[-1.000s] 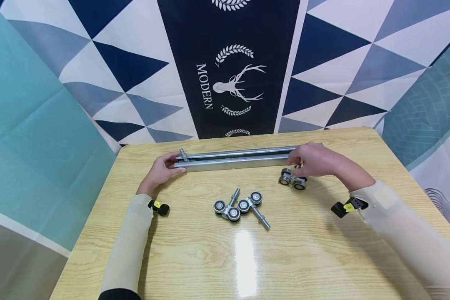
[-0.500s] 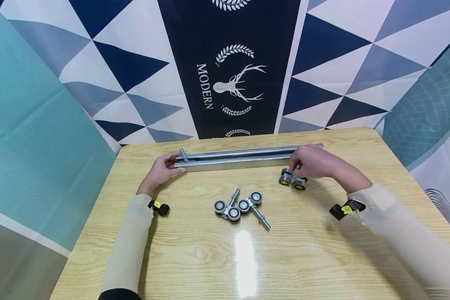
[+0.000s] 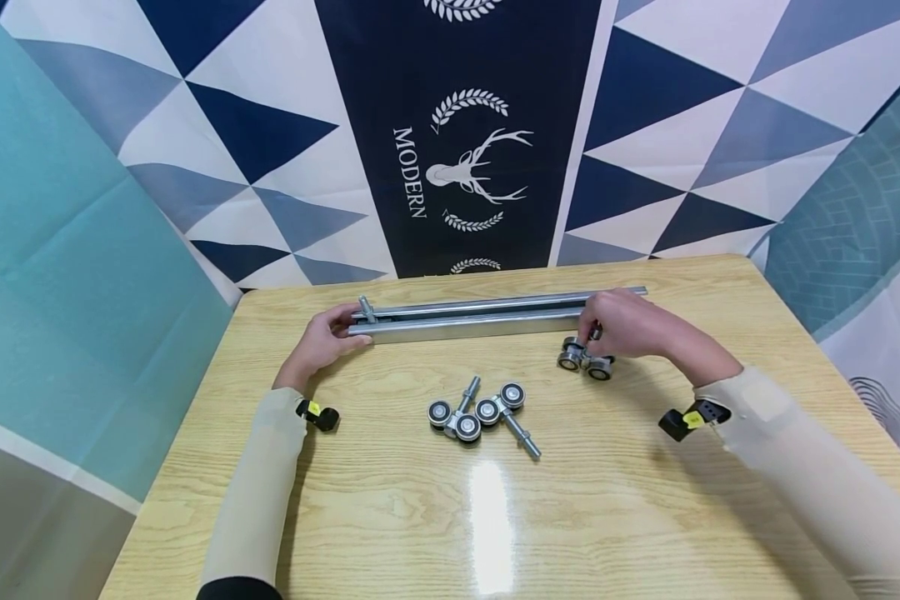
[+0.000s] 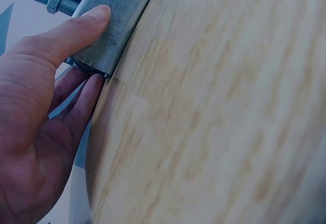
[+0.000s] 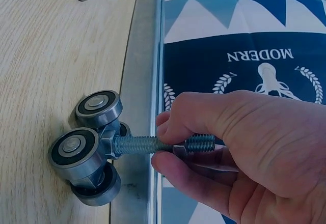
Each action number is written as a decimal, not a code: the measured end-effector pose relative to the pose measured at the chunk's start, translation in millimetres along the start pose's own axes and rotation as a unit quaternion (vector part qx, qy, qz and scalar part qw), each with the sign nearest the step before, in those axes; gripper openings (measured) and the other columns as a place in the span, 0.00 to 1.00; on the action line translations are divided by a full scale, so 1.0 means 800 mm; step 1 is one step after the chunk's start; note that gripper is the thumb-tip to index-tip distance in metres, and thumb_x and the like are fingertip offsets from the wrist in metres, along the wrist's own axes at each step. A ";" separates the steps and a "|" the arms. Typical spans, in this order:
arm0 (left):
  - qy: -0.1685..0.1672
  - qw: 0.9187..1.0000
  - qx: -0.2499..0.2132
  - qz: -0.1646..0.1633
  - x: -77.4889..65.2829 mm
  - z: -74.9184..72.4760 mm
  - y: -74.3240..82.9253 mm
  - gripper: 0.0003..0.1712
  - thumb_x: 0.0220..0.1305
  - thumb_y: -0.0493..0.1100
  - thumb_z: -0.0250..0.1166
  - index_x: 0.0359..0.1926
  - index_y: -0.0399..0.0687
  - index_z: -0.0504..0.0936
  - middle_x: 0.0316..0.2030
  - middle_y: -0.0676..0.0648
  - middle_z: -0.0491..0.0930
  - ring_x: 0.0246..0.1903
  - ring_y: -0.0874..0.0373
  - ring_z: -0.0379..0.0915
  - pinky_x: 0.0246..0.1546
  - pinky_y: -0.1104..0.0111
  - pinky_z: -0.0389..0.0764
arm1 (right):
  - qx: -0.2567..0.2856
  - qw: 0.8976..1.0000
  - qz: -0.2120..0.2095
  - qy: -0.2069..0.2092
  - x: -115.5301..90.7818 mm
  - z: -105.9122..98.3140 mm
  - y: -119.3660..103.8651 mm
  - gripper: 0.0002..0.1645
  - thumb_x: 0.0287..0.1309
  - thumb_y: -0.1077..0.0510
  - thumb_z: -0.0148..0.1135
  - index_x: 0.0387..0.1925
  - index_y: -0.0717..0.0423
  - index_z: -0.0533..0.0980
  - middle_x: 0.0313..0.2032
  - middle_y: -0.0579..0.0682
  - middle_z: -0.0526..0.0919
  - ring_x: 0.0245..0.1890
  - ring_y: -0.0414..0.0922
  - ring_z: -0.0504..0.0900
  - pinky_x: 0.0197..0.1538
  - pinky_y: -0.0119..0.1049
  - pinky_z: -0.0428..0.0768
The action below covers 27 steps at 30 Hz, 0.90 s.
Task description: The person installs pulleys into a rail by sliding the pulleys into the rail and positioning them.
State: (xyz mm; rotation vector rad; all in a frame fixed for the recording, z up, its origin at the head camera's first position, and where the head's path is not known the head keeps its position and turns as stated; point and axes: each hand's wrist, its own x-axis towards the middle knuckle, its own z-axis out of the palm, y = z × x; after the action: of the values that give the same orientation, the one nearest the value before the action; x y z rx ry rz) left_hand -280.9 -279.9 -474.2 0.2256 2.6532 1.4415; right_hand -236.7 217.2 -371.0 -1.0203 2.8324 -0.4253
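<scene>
A metal channel rail lies along the back of the table, its slot facing up. My left hand grips the rail's left end, thumb on the side wall in the left wrist view. A threaded bolt with a nut sticks up from the slot there; whatever is below it is hidden. My right hand pinches the upright bolt of a roller trolley between thumb and fingers, around its nut. This trolley's wheels are on the table, in front of the rail's right part.
Two more roller trolleys lie mid-table, a left one and a right one, close together with their bolts pointing different ways. A patterned wall covering rises behind the table's back edge. The wooden tabletop extends toward me.
My right hand has shifted slightly, its fingers drawing in onto the trolley's bolt; the rail's right end now shows more. The left hand, rail and other trolleys have stayed put.
</scene>
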 end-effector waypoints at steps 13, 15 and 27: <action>0.001 1.000 0.001 -0.004 -0.001 0.000 0.002 0.40 0.57 0.48 0.75 0.70 0.52 0.72 0.63 0.38 0.74 0.59 0.45 0.70 0.68 0.49 0.71 | 0.000 1.000 -0.007 -0.005 -0.002 -0.004 0.004 0.09 0.44 0.68 0.70 0.24 0.49 0.87 0.30 0.45 0.86 0.28 0.38 0.79 0.32 0.37 0.81; 0.001 1.000 0.001 -0.002 -0.001 0.000 0.003 0.41 0.57 0.48 0.76 0.70 0.51 0.71 0.63 0.37 0.74 0.59 0.44 0.71 0.68 0.49 0.71 | 0.001 1.000 -0.006 -0.009 -0.002 -0.006 0.004 0.10 0.44 0.68 0.70 0.24 0.49 0.87 0.30 0.45 0.86 0.27 0.38 0.79 0.31 0.37 0.80; 0.002 1.000 0.007 0.001 -0.001 0.000 0.002 0.42 0.56 0.48 0.76 0.70 0.50 0.71 0.64 0.37 0.74 0.58 0.45 0.71 0.67 0.49 0.72 | -0.024 0.999 -0.018 -0.016 -0.002 -0.022 0.007 0.10 0.42 0.67 0.69 0.23 0.48 0.85 0.31 0.45 0.84 0.26 0.39 0.77 0.31 0.37 0.78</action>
State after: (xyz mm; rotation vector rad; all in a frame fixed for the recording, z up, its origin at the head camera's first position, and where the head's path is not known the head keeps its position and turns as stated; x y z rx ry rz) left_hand -280.3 -279.0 -472.8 0.2262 2.6675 1.4274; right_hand -241.7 226.2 -355.5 -1.0791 2.8116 -0.3426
